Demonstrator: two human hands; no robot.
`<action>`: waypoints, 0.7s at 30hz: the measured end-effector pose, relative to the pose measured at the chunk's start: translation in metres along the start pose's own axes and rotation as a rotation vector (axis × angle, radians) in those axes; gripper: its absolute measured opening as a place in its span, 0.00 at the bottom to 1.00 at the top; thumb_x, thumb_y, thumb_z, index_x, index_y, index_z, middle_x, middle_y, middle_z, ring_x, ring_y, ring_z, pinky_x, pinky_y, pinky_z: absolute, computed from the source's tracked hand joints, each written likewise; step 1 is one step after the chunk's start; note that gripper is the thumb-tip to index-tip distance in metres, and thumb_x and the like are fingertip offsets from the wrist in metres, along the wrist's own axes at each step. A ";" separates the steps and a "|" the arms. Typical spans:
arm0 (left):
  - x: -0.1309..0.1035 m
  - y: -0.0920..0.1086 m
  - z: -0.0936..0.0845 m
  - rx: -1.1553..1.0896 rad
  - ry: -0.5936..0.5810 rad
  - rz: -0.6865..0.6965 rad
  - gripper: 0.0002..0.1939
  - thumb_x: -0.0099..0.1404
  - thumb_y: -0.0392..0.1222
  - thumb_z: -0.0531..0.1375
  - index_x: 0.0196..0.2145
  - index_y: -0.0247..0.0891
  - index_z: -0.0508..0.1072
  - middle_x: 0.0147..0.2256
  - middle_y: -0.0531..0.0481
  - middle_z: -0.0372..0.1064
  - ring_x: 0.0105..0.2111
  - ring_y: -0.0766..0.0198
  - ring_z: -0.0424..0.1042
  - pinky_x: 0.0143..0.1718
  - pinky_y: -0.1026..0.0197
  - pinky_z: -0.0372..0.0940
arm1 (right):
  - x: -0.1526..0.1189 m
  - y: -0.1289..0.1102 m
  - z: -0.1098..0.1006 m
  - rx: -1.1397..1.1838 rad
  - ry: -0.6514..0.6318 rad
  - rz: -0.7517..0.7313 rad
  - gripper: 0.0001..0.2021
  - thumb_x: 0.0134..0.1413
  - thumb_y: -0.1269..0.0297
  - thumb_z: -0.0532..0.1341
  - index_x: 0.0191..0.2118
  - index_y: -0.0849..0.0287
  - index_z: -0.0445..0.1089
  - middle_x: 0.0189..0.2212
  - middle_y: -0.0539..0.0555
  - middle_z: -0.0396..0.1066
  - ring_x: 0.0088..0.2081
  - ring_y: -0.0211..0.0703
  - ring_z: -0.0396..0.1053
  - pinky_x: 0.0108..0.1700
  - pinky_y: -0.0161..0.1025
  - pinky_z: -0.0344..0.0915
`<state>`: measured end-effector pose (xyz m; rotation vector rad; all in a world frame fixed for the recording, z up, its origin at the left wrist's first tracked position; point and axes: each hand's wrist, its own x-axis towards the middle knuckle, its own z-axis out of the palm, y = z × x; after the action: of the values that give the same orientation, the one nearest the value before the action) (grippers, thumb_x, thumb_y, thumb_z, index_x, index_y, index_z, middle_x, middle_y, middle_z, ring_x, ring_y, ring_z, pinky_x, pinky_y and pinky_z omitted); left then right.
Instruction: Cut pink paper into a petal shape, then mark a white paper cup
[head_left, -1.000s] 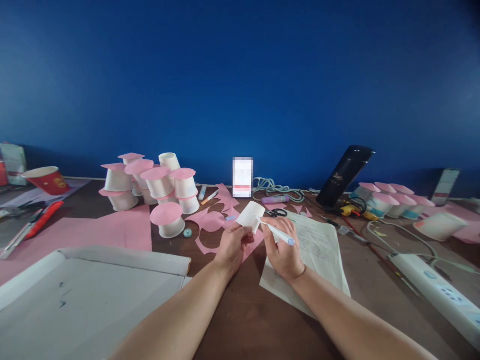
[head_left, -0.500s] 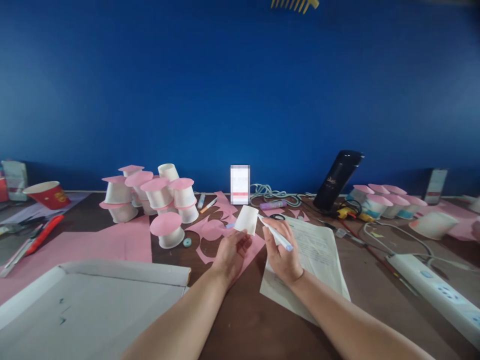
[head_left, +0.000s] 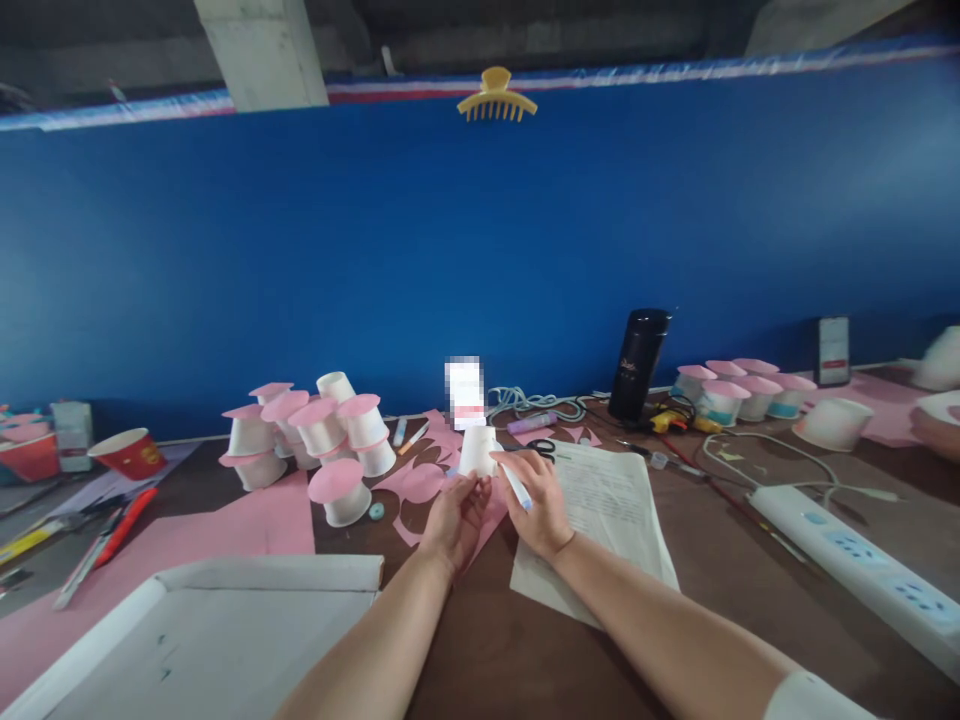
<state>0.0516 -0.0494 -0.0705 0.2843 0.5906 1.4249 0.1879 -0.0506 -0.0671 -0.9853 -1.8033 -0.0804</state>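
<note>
My left hand (head_left: 455,525) is closed on the lower part of a small white paper cup (head_left: 478,450), which is held upside down above the table. A white marker pen with a bluish end (head_left: 516,487) is gripped in my right hand (head_left: 541,505), its tip close to the cup's right side. I cannot tell whether the tip touches the cup. Pink paper scraps (head_left: 424,482) lie under and beside my hands. To the left stand several white cups topped with pink paper discs (head_left: 337,482), some stacked.
A printed sheet (head_left: 611,500) lies by my right hand, with scissors (head_left: 541,450) at its edge. A black bottle (head_left: 637,365), a white power strip (head_left: 855,560) and cables stand right. A white box lid (head_left: 262,620) and red-handled cutter (head_left: 126,527) lie left. A phone (head_left: 465,390) stands ahead.
The view has tilted up, showing more above the blue wall. The cup has turned more upright, and my right hand with the marker pen has come closer to it.
</note>
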 end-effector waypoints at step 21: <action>-0.006 -0.008 0.008 0.130 0.139 0.131 0.09 0.62 0.23 0.56 0.29 0.32 0.71 0.29 0.46 0.73 0.31 0.67 0.75 0.38 0.67 0.73 | -0.009 -0.002 0.004 0.216 0.053 0.035 0.20 0.58 0.71 0.54 0.56 0.58 0.59 0.46 0.60 0.66 0.46 0.48 0.68 0.46 0.45 0.71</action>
<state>0.0625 -0.0549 -0.0667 0.3332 0.7920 1.5439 0.1847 -0.0557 -0.0750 -0.8525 -1.7055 0.1074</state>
